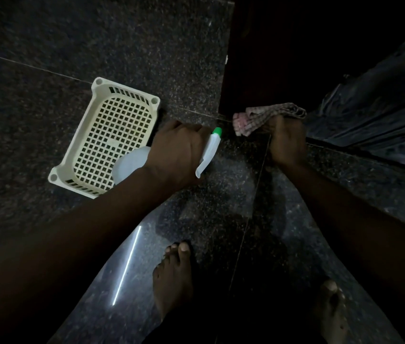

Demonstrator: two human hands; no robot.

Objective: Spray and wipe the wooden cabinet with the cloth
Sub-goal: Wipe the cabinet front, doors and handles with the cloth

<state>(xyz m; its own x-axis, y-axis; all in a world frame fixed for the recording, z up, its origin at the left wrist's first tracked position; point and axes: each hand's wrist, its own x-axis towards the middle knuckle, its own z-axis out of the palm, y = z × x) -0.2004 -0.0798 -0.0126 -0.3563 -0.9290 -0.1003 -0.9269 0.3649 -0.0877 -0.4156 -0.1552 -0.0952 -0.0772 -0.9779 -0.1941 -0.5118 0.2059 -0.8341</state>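
Left hand [179, 150] is curled tightly around the neck of a spray bottle [211, 148], knuckles up, with the bottle's pale cloudy body showing to the left of the wrist and the white spray head sticking out to the right. Its green nozzle [217, 131] points to the far right, toward the bottom corner of the cabinet [271, 58]. Right hand [287, 140] is closed in a fist around a bunched checked cloth [268, 117], whose loose folds spill out on the far side of the knuckles. The cloth sits right at the cabinet's lower edge, close to the floor [47, 70]; whether it actually touches the wood cannot be told in the dim light. The cabinet itself is a very dark brown panel filling the far right part of the scene, and its grain is too dark to make out. A cream plastic basket [112, 137] with a grid bottom lies on the dark speckled stone floor to the left, and the bottle's body overlaps its near right corner in the view. Two bare feet stand near the bottom, the left foot [174, 276] beside a bright streak of reflected light [127, 264] and the right foot [330, 309] further right. Crumpled dark material [382, 108] lies at the far right, beyond the cloth.
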